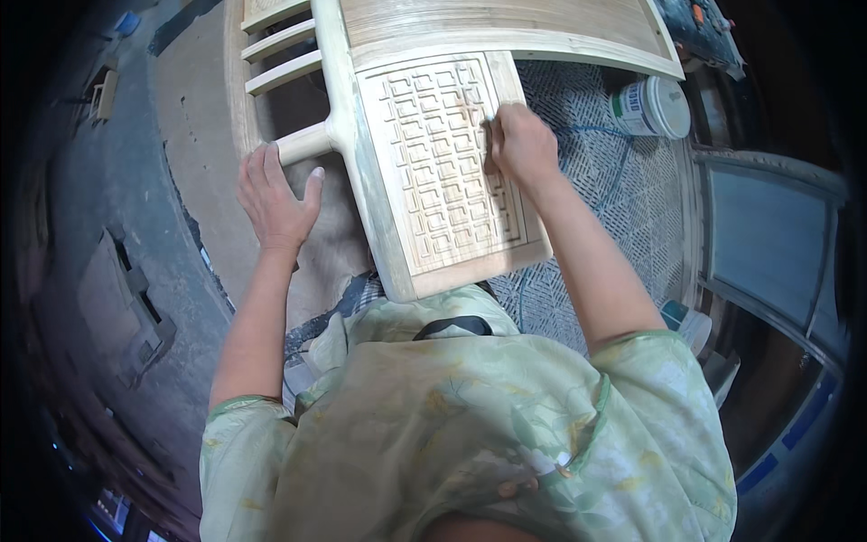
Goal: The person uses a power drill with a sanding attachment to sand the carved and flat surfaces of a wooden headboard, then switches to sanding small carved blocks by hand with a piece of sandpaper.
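A pale wooden furniture piece with a carved lattice-pattern panel (447, 162) lies in front of me, one end close to my waist. My left hand (278, 193) rests at the end of a rounded wooden crosspiece (305, 143), fingers over the joint, thumb spread apart. My right hand (525, 142) is above the right edge of the carved panel, its fingers curled together around something small that is mostly hidden; a tiny light tip shows near the fingertips. What that object is, I cannot tell.
A white plastic bucket with a lid (667, 108) stands on patterned floor covering at the right, beside a blue cord (620, 169). Wooden slats (281, 71) join the frame at upper left. A glazed frame (769, 230) is at far right. Cardboard (196, 101) covers floor at left.
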`<state>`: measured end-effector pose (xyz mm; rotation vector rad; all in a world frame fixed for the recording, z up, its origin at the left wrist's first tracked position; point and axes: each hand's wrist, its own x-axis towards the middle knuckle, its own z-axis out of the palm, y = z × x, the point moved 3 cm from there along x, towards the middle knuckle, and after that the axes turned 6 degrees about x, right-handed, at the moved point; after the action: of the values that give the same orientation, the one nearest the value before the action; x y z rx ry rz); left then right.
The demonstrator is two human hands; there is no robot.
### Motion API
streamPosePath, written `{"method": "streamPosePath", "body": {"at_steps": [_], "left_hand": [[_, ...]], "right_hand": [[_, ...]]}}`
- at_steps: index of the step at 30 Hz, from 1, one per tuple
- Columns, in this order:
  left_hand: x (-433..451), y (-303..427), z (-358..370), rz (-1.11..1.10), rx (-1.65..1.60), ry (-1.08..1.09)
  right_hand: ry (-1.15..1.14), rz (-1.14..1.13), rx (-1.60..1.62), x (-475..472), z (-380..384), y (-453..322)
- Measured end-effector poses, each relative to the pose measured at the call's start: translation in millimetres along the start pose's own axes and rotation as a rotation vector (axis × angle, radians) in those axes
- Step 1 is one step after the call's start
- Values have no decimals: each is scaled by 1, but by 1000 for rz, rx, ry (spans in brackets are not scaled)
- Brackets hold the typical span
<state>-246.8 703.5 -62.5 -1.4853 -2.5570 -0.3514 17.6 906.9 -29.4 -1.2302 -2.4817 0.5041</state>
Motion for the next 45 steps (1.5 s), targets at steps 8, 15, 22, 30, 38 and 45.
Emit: {"method": "streamPosePath", "body": {"at_steps": [8, 15, 22, 30, 38, 45], "left_hand": [[-3, -6, 3, 33, -52, 71], [-12, 8, -9, 263, -230, 86], [-101, 108, -52, 666, -455, -148], [-107, 134, -48, 618, -236, -121], [-110, 169, -61, 556, -281, -78], [-162, 200, -61, 158, -1071, -882]], "right_hand": [[-187, 147, -26, -123, -31, -8], [-129, 566, 345, -192, -33, -50], [-178, 625, 551, -259, -5, -67], [-248, 615, 642, -284, -8, -42], [-261, 619, 671, -300, -13, -12], [-11, 697, 1159, -249, -37, -24]]}}
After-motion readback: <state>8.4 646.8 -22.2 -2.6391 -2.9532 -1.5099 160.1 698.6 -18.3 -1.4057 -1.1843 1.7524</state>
